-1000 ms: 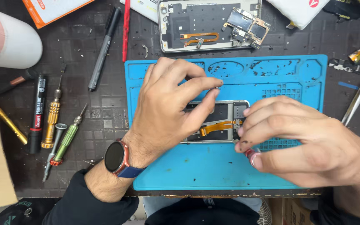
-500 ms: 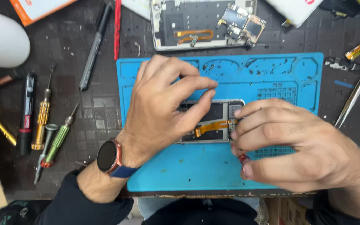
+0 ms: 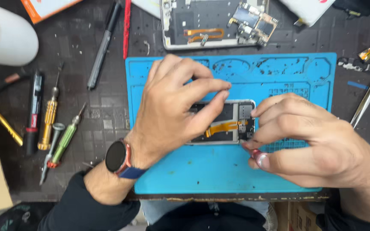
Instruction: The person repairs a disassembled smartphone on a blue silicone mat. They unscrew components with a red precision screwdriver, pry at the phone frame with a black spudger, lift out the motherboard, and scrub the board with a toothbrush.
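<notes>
Both hands (image 3: 236,128) grip opened phone (image 3: 225,124) mid-mat (image 3: 202,171).

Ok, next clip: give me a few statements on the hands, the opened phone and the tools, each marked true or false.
1. Both hands rest on the opened phone lying on the blue mat. True.
2. The left hand wears a watch at the wrist. True.
3. The right hand grips the green screwdriver. False: it lies on the dark table, left of the mat, untouched.
4. A second opened phone lies beyond the mat. True.
5. The orange flex cable is hidden by the left hand. False: it shows between the hands.
</notes>
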`<state>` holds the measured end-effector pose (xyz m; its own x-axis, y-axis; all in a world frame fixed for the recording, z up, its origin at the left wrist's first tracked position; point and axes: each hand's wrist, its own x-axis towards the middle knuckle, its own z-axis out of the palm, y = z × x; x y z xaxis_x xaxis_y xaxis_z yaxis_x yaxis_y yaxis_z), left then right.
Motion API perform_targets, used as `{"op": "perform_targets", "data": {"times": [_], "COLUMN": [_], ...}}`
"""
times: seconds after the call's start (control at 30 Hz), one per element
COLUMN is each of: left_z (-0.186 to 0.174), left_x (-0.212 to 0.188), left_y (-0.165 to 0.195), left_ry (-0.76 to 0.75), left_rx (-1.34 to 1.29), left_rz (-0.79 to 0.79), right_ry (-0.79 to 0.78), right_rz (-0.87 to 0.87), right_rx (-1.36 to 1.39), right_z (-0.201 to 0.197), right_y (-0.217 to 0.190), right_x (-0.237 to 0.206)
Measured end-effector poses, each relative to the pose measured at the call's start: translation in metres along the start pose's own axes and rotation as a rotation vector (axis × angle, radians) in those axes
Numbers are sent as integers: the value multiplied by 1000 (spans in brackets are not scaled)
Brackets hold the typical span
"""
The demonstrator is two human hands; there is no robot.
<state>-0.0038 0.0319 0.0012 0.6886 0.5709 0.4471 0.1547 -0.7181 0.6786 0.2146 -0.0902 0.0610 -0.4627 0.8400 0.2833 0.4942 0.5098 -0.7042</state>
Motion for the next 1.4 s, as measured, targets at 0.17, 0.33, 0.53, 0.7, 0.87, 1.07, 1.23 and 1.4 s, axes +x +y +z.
{"op": "perform_targets", "data": {"times": [0.17,0.33,0.53,0.7,0.87,1.07,1.23,1.4], "left_z": [0,1,0,-1,0,-1,-1,-1], "left_x": [-1,-1,0,0,1,1,1,1], "left_y": [0,0,0,0,1,1,0,0], "left_ry": [-21,-56,-67,-85,-103,-102,-108,-108], "left_rx": [-30,-51,-67,-64,-61,-66,-71,-75], "left_rz": [-9,-4,-8,-20,-21,-16,-22,-18], "right_ry": [19,-27,-4,8,31,18,44,46], "right_rz": [-20,76,27,35,47,-31,17,1], "right_rx": [44,33,40,-9,-60,-114,-61,-125], "right_z": [0,2,0,1,0,0,2,2], "right_y": [1,-3,-3,-2,-2,-1,-3,-2], "right_x": [-2,-6,-7,-6,-5,-3,-2,-3]}}
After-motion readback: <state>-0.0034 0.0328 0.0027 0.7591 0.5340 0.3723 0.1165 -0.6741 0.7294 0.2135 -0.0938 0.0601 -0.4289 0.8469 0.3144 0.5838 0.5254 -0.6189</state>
